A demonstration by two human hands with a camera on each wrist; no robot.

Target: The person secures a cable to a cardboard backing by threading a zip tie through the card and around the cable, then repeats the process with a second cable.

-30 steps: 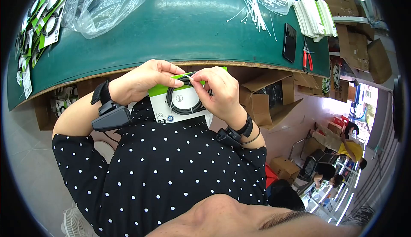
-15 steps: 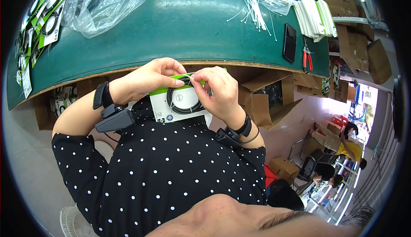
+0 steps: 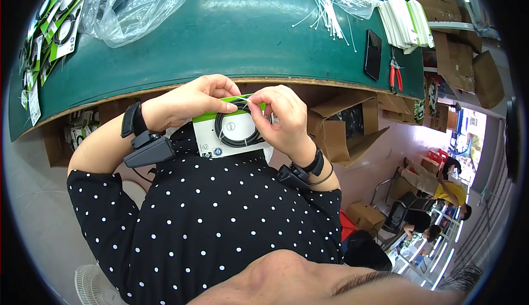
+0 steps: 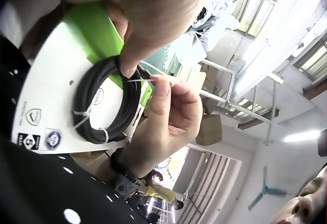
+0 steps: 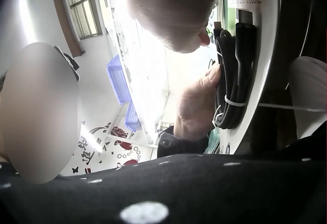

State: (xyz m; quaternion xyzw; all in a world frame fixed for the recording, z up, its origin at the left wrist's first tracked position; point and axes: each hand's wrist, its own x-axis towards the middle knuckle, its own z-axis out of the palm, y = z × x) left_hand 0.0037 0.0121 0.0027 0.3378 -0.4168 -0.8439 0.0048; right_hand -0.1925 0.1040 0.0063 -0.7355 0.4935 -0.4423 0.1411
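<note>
A white and green packaging card is held up in front of the body, at the table's near edge. Against its face lies a coiled black USB cable, bound to it by white ties low on the ring. My left hand grips the card's upper left edge, thumb on the front by the top of the coil. Between thumb and index finger my right hand pinches a thin white cable tie at the top of the coil. The right wrist view shows the cable's plug close against the card.
On the green table are a clear plastic bag, loose white cable ties, a phone, red-handled pliers and stacked cards. Carded cables pile at left. An open carton stands below the edge.
My right fingertips have shifted slightly rightward with the tie, and the left wrist has moved a little to the right. The card stays nearly in place.
</note>
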